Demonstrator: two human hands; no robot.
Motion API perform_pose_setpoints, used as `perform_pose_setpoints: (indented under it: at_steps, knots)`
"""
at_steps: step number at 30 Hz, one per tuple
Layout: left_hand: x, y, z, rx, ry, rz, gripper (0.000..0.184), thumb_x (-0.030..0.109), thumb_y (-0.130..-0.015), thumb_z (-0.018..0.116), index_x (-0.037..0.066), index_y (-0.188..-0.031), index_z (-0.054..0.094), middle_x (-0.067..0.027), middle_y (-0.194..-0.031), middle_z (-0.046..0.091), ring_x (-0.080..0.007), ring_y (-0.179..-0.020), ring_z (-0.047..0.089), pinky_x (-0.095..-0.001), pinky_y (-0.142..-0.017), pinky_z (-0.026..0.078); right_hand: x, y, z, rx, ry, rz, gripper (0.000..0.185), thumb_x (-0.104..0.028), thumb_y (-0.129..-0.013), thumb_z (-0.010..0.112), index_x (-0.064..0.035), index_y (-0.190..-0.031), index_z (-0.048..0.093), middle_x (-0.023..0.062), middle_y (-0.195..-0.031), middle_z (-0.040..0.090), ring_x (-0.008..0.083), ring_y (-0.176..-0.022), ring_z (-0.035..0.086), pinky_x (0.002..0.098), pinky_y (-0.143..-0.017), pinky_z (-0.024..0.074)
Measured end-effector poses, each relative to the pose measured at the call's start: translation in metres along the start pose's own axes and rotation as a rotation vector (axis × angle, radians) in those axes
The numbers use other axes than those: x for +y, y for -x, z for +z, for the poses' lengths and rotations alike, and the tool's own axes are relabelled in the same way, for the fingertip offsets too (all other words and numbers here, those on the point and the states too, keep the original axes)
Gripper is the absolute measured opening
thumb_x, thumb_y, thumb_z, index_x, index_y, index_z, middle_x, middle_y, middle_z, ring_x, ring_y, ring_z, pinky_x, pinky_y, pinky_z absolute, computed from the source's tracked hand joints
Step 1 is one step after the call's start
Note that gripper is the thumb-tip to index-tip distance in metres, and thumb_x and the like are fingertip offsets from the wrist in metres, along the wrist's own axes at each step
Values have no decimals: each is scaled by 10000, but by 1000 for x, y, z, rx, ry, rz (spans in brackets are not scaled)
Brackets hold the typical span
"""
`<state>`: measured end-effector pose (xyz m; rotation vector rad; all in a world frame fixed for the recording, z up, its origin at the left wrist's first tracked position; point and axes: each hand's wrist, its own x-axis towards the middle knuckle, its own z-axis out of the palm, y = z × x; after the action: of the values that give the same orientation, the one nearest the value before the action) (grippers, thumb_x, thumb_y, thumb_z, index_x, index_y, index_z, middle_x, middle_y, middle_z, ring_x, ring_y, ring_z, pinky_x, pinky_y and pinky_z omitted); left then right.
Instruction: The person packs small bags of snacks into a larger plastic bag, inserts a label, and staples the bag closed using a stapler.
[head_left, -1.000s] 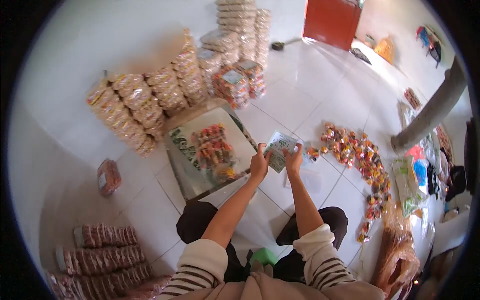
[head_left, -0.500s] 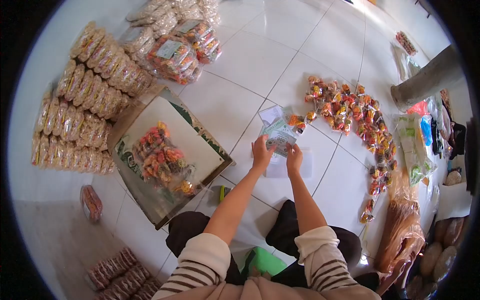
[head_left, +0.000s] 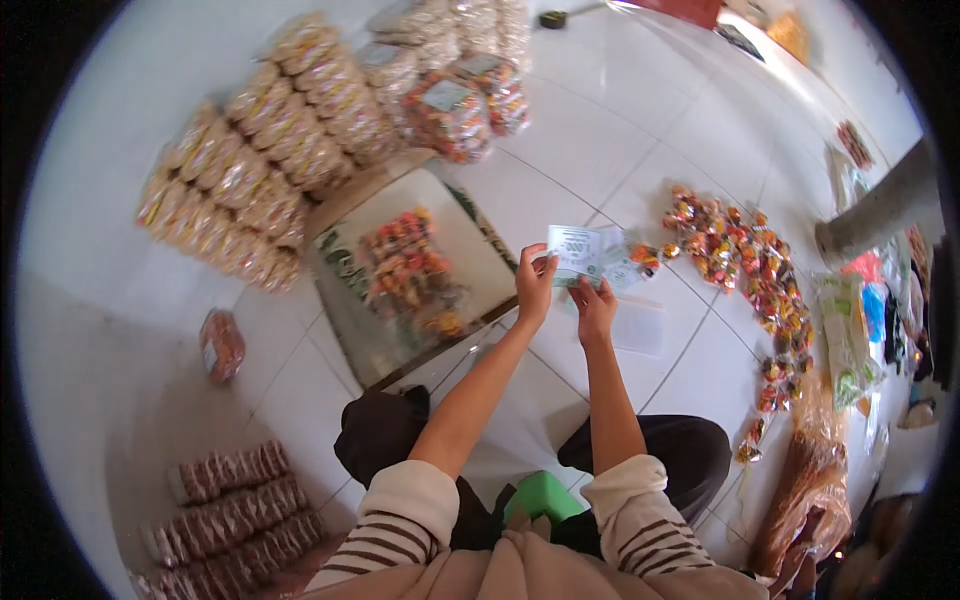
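Between my two hands is a printed paper label (head_left: 574, 250), white and pale green, with "000" on it. My left hand (head_left: 535, 278) pinches its left edge. The fingers of my right hand (head_left: 595, 305) close on its lower edge. Just behind and to the right lie more labels (head_left: 622, 262) on the floor. A clear plastic sleeve (head_left: 637, 327) rests on the tiles right of my right hand. To the left stands a glass-topped box (head_left: 465, 300) bearing a clear bag of colourful snacks (head_left: 405, 262).
Small wrapped snack packets (head_left: 735, 250) curve across the floor at the right, near a grey post (head_left: 875, 215). Stacked snack bags (head_left: 220, 200) line the left wall. Dark-striped packs (head_left: 225, 505) lie lower left. A green object (head_left: 542, 497) sits between my legs.
The view has swung back left and up since half a second ago. The held label has been turned, its print now facing up, and my left hand has shifted to its left edge.
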<state>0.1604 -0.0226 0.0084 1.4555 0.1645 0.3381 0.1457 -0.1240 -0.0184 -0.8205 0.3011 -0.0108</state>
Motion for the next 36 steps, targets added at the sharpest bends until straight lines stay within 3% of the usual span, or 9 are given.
perform_pose_setpoints:
  at_steps: [6,8,9,13,16,18,25,31,36]
  knots:
    - [68,40,-126,-38,-263,277,286,166,-837,549,38,-1074,452,-90,-1055,523,-221,-992,505,-327,-842,408,58,93,24,234,36,-82,189,21,-817,482,32,-1005,492,106,-961,551,210,-836,583,291,-748,518]
    - [81,72,-172,66,-796,537,336,187,-806,578,64,-1093,451,-96,-1059,505,-263,-1065,455,-388,-921,347,88,128,13,433,14,25,216,26,-819,477,62,-1032,465,117,-968,530,217,-868,568,324,-758,527]
    - [80,90,-191,86,-798,518,336,187,-806,578,64,-1093,451,-96,-1059,505,-263,-1065,455,-388,-921,347,96,147,9,425,35,38,216,26,-819,477,62,-1032,465,117,-968,530,217,-868,568,324,-758,527]
    - [59,130,-236,-103,-1282,372,798,361,-708,630,124,-1342,208,-106,-1338,219,-259,-1259,195,-497,-1025,109,114,193,3,464,14,266,263,58,-798,473,50,-1058,430,133,-966,524,253,-873,569,362,-783,520]
    - [45,132,-241,-87,-1473,415,740,276,-766,608,137,-1357,185,-107,-1345,222,-295,-1239,230,-506,-1014,137,109,205,8,337,62,340,283,63,-789,477,43,-1065,420,142,-966,532,264,-874,571,384,-813,503]
    - [41,123,-240,-45,-1405,486,640,245,-788,584,142,-1331,263,-94,-1333,259,-285,-1228,256,-501,-1008,162,103,203,14,151,99,381,279,51,-790,488,49,-1061,422,147,-962,543,261,-871,575,376,-815,501]
    - [47,114,-225,66,-1171,571,299,194,-846,520,142,-1139,553,-68,-1204,434,-268,-1147,376,-459,-955,282,95,201,26,-45,170,501,227,27,-792,495,39,-1016,460,142,-927,568,251,-865,586,359,-810,502]
    - [42,111,-227,66,-1066,609,323,159,-818,537,148,-1140,546,-83,-1153,452,-277,-1078,423,-406,-902,346,92,207,40,78,-30,382,229,46,-782,485,54,-1009,456,141,-964,547,239,-879,574,342,-821,497]
    - [51,112,-225,35,-1020,616,326,132,-826,512,136,-1152,538,-90,-1147,454,-289,-1082,413,-411,-910,344,123,182,41,-25,-73,545,180,44,-786,499,27,-963,477,111,-915,565,222,-838,577,359,-837,487]
